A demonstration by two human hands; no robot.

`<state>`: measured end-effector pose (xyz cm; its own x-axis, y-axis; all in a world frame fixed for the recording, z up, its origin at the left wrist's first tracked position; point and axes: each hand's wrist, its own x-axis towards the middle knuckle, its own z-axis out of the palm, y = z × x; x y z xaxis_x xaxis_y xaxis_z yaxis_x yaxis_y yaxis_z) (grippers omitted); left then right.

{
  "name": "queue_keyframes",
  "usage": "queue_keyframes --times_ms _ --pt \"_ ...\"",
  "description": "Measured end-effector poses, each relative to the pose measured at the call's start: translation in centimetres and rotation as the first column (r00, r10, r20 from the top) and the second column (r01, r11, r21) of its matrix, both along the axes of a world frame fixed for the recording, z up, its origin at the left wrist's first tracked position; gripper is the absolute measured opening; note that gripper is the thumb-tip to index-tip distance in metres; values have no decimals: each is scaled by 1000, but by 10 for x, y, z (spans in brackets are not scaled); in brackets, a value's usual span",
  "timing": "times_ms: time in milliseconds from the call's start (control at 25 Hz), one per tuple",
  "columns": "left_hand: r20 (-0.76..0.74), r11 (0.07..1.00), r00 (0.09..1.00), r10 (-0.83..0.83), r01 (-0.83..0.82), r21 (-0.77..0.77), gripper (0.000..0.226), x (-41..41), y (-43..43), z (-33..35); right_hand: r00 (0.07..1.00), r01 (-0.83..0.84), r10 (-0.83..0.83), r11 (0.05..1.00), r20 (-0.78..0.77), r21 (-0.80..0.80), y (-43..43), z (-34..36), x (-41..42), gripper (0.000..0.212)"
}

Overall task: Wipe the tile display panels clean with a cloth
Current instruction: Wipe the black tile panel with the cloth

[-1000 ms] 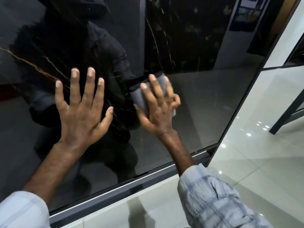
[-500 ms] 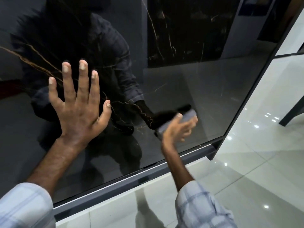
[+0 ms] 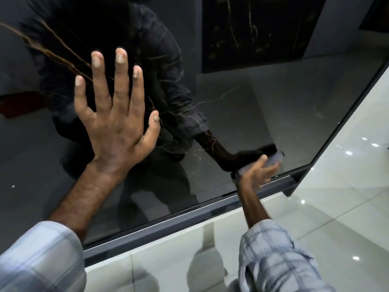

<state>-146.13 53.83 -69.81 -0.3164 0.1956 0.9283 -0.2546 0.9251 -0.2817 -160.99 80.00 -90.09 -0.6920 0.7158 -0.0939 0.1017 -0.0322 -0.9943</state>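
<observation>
While the left hand [image 3: 117, 121] lay flat, fingers spread, on the panel [image 3: 273, 106], the right hand [image 3: 260, 172] pressed the cloth [image 3: 273, 160] low. Unwiped panel lay above and left.

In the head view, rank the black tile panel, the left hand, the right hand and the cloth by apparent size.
1. black tile panel
2. left hand, nearer the camera, so it looks bigger
3. right hand
4. cloth, mostly hidden under the right hand

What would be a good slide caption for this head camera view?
Left hand braced flat on the glossy black tile panel while the right hand presses a grey cloth near its lower corner.
</observation>
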Motion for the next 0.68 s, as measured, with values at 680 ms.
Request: queue_keyframes --times_ms 680 --pt "9 999 1000 17 -17 35 67 -1 5 0 874 -26 344 737 -342 676 -102 22 80 77"
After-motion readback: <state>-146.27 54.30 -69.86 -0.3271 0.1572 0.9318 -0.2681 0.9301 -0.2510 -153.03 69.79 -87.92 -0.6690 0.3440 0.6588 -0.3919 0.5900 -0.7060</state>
